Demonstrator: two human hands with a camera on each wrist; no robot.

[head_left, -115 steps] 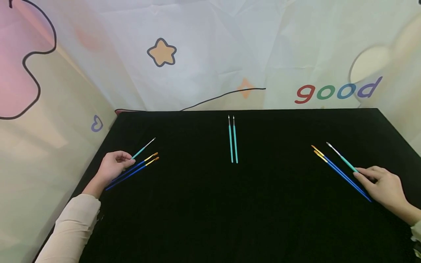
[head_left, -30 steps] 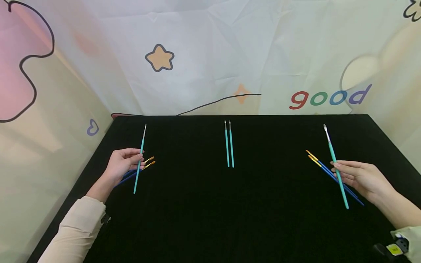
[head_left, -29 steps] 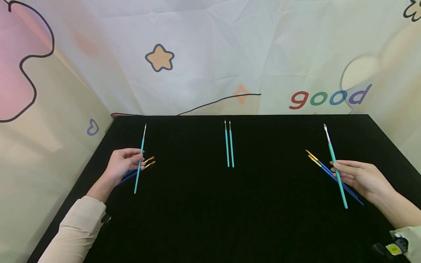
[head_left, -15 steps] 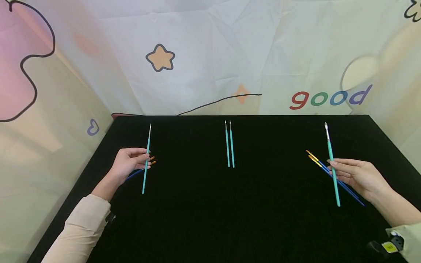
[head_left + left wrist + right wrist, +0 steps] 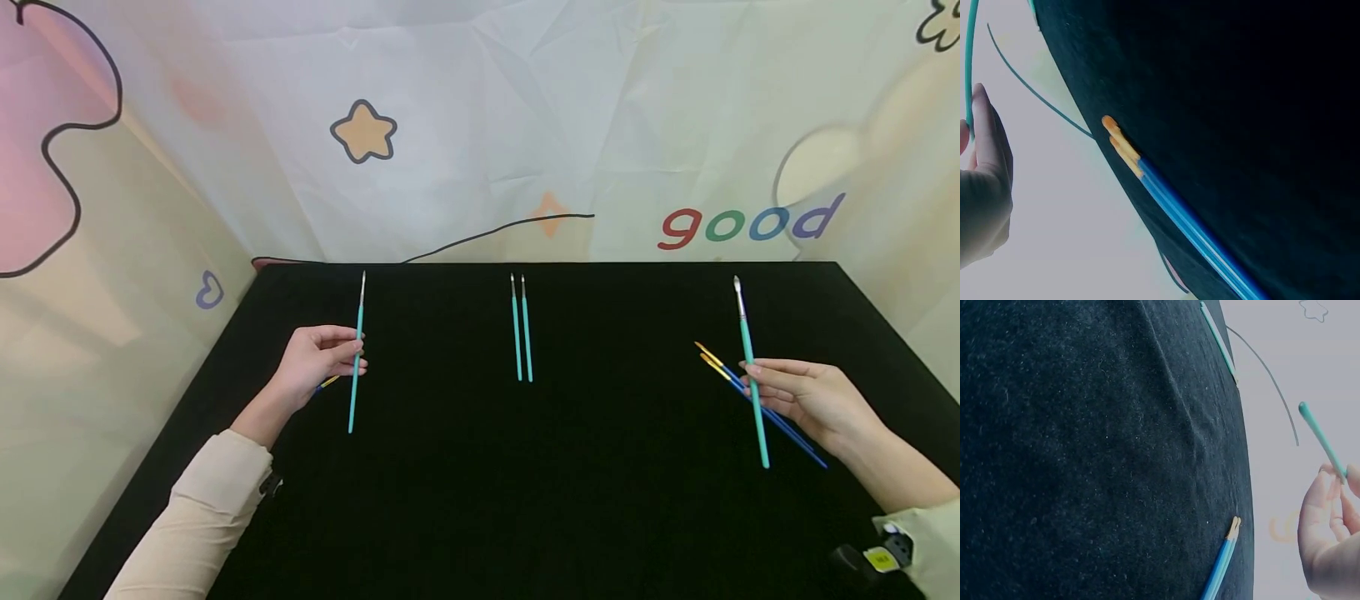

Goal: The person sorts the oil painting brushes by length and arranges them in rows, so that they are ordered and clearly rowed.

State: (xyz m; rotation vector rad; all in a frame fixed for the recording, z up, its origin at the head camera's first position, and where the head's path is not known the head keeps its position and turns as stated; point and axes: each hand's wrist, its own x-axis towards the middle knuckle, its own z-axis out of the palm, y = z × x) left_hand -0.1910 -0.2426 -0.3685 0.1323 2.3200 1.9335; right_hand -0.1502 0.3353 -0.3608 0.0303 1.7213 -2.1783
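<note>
Between thumb and fingers my left hand [image 5: 321, 360] pinches a turquoise paintbrush [image 5: 356, 367], bristles pointing away from me. Mostly hidden behind that hand in the head view, two blue paintbrushes [image 5: 1188, 219] with yellow ferrules and orange bristles lie side by side in the left wrist view. Over on the right, my right hand [image 5: 817, 400] pinches another turquoise paintbrush [image 5: 752, 387], its white tip also up and away. Below it two more blue paintbrushes [image 5: 787, 429] lie slanted on the black table, partly covered by the hand.
Two turquoise paintbrushes [image 5: 522, 337] lie parallel at the middle of the black table [image 5: 525, 492], close to its far edge. Behind the table hangs a printed cloth backdrop [image 5: 465, 125] with a star and the word "good".
Both hands have lifted their turquoise paintbrushes off the table and turned them more upright. Lately the left hand has moved right and slightly away; the right hand has shifted a little left.
</note>
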